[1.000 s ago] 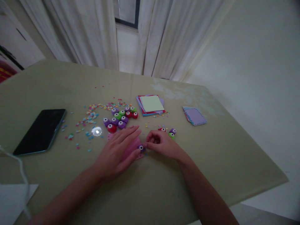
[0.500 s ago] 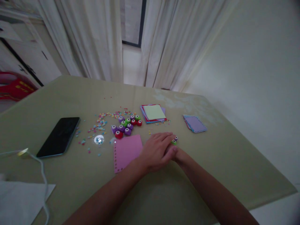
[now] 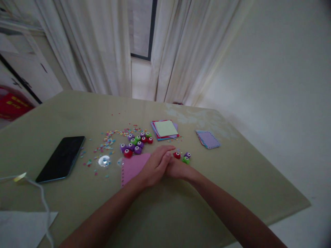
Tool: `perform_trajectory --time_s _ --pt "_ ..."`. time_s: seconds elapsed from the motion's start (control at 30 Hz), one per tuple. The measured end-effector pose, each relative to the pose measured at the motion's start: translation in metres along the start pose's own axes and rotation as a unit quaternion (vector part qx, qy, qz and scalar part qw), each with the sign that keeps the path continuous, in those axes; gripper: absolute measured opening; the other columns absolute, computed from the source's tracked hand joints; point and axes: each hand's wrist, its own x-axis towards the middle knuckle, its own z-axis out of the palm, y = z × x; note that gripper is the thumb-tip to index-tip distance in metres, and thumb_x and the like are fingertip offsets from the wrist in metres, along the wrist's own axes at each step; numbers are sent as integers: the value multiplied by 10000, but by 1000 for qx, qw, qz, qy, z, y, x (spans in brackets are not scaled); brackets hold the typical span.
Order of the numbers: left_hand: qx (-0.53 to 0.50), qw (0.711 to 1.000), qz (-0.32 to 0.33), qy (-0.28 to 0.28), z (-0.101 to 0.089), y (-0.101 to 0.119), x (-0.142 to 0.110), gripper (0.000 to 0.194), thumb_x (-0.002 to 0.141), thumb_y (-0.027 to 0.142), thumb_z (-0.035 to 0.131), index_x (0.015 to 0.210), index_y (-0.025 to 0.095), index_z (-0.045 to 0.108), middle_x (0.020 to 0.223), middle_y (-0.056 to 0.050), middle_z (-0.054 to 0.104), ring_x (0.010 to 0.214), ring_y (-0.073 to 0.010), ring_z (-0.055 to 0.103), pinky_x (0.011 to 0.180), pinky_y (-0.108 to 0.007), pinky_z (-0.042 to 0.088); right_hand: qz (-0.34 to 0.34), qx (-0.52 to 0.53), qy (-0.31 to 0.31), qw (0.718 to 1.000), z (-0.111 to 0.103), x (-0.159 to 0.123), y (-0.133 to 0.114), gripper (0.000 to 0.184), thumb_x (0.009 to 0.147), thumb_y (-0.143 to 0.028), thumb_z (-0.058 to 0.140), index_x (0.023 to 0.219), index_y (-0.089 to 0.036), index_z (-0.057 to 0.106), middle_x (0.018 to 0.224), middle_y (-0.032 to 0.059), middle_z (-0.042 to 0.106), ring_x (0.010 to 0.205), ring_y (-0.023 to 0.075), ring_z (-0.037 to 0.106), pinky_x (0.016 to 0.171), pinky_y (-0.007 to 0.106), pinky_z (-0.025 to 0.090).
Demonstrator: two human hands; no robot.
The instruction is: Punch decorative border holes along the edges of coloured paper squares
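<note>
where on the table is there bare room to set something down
Right: wide patch of table between lilac card and right arm. Left: beyond the phone, toward the far edge. Crowded: the middle, with toys, confetti, pink card, left hand, right hand.

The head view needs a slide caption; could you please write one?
Left hand overlaps right hand near a pink sheet and colourful eye-topped pieces.

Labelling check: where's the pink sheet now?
Head view, left of centre: the pink sheet lies just below the eyed pieces, partly hidden by the left hand.
</note>
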Motion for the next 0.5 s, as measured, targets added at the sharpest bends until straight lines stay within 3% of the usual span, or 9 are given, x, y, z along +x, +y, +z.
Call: perform_trajectory --time_s 0.07,0.17,0.23,0.37,0.5 --pt "37 999 -16 8 -18 -11 -17 452 1156 331 284 1393 188 642 1388 -121 717 1300 -241 663 1124 -438 536 48 -13 -78 996 -12 -4 -1 345 919 -474 825 817 -155 745 679 -19 680 590 146 631 562 258 492" --pt "101 994 -22 -16 -42 -28 -47 337 1089 352 487 1272 201 726 1320 -138 746 1247 -321 673 1096 -546 531 152 -28 -128 980 -27 -9 -10 368 842 -513 855 773 -170 741 610 -42 629 581 137 578 529 246 367" --pt "131 991 -13 -39 -51 -36 -62 316 1046 318 554 1286 228 738 1417 -124 716 1313 -341 641 1124 -574 503 184 -63 -106 975 -36 -10 -19 291 832 -443 857 798 -179 738 679 -35 658 638 136 582 561 239 353" --pt "167 984 1 -65 -51 -42 -72 372 1038 282 562 1377 223 706 1525 -129 657 1397 -354 589 1156 -601 466 173 -141 -12 975 -51 -7 -37 67 864 -216 763 824 -182 722 762 0 695 701 150 587 625 258 338" --pt "182 979 22 -93 -48 -39 -71 441 1017 358 636 1439 236 675 1565 -123 631 1420 -362 571 1177 -591 448 123 -159 -7 980 -42 0 -52 94 931 -277 751 899 -190 742 736 3 708 696 167 620 648 274 361"
